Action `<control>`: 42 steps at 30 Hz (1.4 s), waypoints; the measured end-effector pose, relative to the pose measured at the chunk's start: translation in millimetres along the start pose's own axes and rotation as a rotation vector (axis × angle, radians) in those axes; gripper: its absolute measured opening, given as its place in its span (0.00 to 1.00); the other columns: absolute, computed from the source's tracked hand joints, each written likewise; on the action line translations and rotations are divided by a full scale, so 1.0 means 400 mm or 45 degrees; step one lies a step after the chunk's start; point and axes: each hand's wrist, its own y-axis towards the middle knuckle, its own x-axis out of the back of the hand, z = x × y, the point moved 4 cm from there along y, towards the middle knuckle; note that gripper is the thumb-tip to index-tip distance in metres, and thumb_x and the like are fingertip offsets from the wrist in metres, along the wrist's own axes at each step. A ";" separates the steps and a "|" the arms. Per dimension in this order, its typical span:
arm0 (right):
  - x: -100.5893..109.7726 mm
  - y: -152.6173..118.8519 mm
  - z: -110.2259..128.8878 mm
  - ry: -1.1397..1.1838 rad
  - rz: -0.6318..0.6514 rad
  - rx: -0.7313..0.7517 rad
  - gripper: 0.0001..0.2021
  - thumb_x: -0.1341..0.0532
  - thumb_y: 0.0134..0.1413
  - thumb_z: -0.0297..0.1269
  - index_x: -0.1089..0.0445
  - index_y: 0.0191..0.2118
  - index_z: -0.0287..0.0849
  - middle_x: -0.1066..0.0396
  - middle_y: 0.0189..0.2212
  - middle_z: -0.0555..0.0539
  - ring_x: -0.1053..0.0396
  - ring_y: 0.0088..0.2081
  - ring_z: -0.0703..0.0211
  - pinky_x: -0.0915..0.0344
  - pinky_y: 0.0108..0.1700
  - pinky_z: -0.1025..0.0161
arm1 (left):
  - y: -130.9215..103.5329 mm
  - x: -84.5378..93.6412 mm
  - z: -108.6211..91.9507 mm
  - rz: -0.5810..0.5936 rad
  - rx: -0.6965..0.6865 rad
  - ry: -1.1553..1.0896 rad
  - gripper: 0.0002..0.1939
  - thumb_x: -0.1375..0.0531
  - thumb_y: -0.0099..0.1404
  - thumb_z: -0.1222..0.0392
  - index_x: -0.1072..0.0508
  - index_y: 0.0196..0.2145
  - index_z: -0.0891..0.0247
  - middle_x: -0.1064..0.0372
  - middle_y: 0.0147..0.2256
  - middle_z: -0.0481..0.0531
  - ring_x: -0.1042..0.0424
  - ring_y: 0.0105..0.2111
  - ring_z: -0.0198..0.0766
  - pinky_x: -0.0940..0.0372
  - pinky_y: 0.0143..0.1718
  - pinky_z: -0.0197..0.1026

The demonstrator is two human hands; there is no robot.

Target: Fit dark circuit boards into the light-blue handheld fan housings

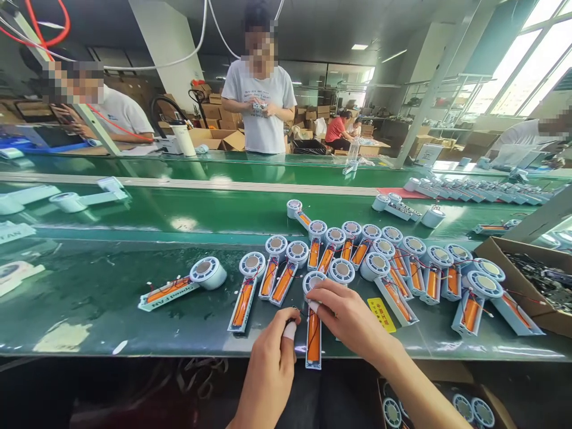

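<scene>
A half-assembled handheld fan [314,344] lies at the table's front edge, its round head away from me and an orange battery showing in the uncovered handle. My right hand [351,316] is closed at its neck, fingers against the head and wires. Just left of that fan, my left hand [271,357] pinches something small and dark beside a thin wire; the fingers largely hide it. White coverings wrap a fingertip on each hand. Close by on the left lies another uncovered fan [243,304]; farther left, one with lettering [172,292] rests on its side.
Many similar fans [413,262] crowd the right half of the green table [134,333]. A yellow label [381,314] lies near my right hand. At right stands a cardboard box [513,268] of dark parts. Below is a box of fans [465,408]. A person [259,101] stands across the line.
</scene>
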 end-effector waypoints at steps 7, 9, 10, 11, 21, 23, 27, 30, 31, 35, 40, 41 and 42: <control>0.019 0.006 -0.005 -0.212 0.046 0.035 0.13 0.47 0.65 0.25 0.29 0.47 0.45 0.30 0.50 0.42 0.27 0.40 0.58 0.30 0.39 0.62 | 0.007 0.007 -0.014 0.018 0.075 -0.063 0.15 0.56 0.69 0.57 0.30 0.41 0.58 0.37 0.19 0.45 0.27 0.25 0.43 0.31 0.31 0.42; 0.024 0.010 -0.004 -0.140 0.045 0.024 0.12 0.47 0.67 0.27 0.28 0.47 0.44 0.27 0.46 0.43 0.26 0.41 0.56 0.30 0.42 0.62 | 0.008 0.007 -0.013 0.023 0.077 -0.072 0.14 0.56 0.69 0.58 0.31 0.41 0.58 0.35 0.20 0.46 0.26 0.25 0.43 0.31 0.32 0.42; 0.026 0.011 -0.003 -0.080 0.030 0.008 0.11 0.46 0.67 0.27 0.28 0.47 0.44 0.25 0.43 0.44 0.26 0.41 0.56 0.31 0.43 0.62 | 0.007 0.006 -0.010 0.021 0.079 -0.087 0.14 0.55 0.69 0.58 0.31 0.41 0.58 0.32 0.23 0.48 0.26 0.26 0.42 0.31 0.31 0.42; 0.026 0.012 -0.002 -0.002 0.015 -0.013 0.11 0.46 0.67 0.28 0.27 0.47 0.44 0.24 0.41 0.45 0.26 0.41 0.56 0.31 0.43 0.62 | 0.007 0.004 -0.008 0.019 0.084 -0.112 0.13 0.55 0.69 0.58 0.32 0.42 0.58 0.28 0.27 0.50 0.26 0.26 0.41 0.31 0.31 0.41; -0.003 0.019 0.038 0.280 0.027 -0.288 0.12 0.42 0.62 0.26 0.22 0.40 0.46 0.21 0.33 0.50 0.26 0.33 0.60 0.34 0.38 0.66 | -0.009 -0.029 0.032 -0.078 0.279 -0.420 0.16 0.50 0.70 0.49 0.38 0.52 0.57 0.22 0.42 0.55 0.26 0.22 0.36 0.33 0.23 0.39; -0.006 0.018 0.041 0.245 0.019 -0.275 0.12 0.42 0.62 0.26 0.22 0.39 0.45 0.23 0.35 0.48 0.26 0.35 0.59 0.35 0.38 0.66 | -0.010 -0.029 0.029 -0.073 0.295 -0.443 0.17 0.50 0.70 0.48 0.36 0.51 0.58 0.21 0.40 0.55 0.26 0.23 0.37 0.32 0.24 0.39; -0.020 0.010 0.042 0.171 0.000 -0.257 0.11 0.42 0.61 0.24 0.23 0.39 0.43 0.25 0.36 0.47 0.26 0.36 0.58 0.34 0.39 0.65 | -0.008 -0.019 0.012 -0.087 0.313 -0.473 0.17 0.48 0.69 0.48 0.33 0.49 0.60 0.22 0.33 0.54 0.25 0.23 0.39 0.31 0.25 0.40; -0.034 0.001 0.047 0.075 -0.040 -0.245 0.12 0.44 0.62 0.24 0.25 0.39 0.43 0.25 0.36 0.47 0.26 0.35 0.58 0.35 0.36 0.65 | -0.009 -0.012 -0.002 -0.088 0.294 -0.446 0.17 0.48 0.68 0.48 0.31 0.47 0.60 0.22 0.34 0.54 0.26 0.24 0.40 0.30 0.27 0.41; -0.038 -0.003 0.049 0.049 -0.062 -0.246 0.11 0.45 0.62 0.24 0.25 0.39 0.43 0.25 0.36 0.47 0.26 0.35 0.58 0.35 0.35 0.65 | -0.010 -0.011 -0.005 -0.093 0.271 -0.419 0.17 0.48 0.68 0.48 0.30 0.47 0.60 0.22 0.34 0.55 0.25 0.24 0.40 0.30 0.27 0.41; -0.058 -0.017 0.052 0.001 -0.160 -0.215 0.11 0.46 0.64 0.27 0.27 0.40 0.43 0.25 0.39 0.45 0.26 0.37 0.57 0.33 0.37 0.64 | -0.014 -0.011 -0.008 -0.125 0.160 -0.310 0.16 0.49 0.67 0.53 0.27 0.47 0.59 0.22 0.36 0.57 0.23 0.28 0.43 0.30 0.26 0.40; -0.070 -0.022 0.048 0.092 -0.219 -0.174 0.11 0.47 0.64 0.27 0.28 0.38 0.44 0.26 0.39 0.44 0.27 0.39 0.57 0.31 0.41 0.63 | -0.009 -0.014 0.004 -0.043 0.250 -0.487 0.16 0.47 0.67 0.51 0.28 0.47 0.60 0.24 0.32 0.52 0.26 0.25 0.40 0.32 0.24 0.38; -0.067 -0.020 0.045 0.177 -0.219 -0.197 0.10 0.46 0.62 0.26 0.28 0.37 0.44 0.26 0.38 0.45 0.27 0.38 0.58 0.32 0.40 0.64 | -0.008 -0.013 0.006 -0.014 0.278 -0.544 0.17 0.46 0.67 0.50 0.28 0.48 0.60 0.24 0.31 0.51 0.26 0.24 0.39 0.33 0.23 0.37; -0.062 -0.016 0.042 0.262 -0.211 -0.228 0.10 0.45 0.60 0.25 0.28 0.35 0.44 0.26 0.37 0.46 0.28 0.37 0.59 0.32 0.39 0.65 | -0.007 -0.013 0.009 0.012 0.297 -0.590 0.18 0.46 0.67 0.49 0.29 0.49 0.61 0.24 0.30 0.50 0.27 0.24 0.38 0.34 0.23 0.37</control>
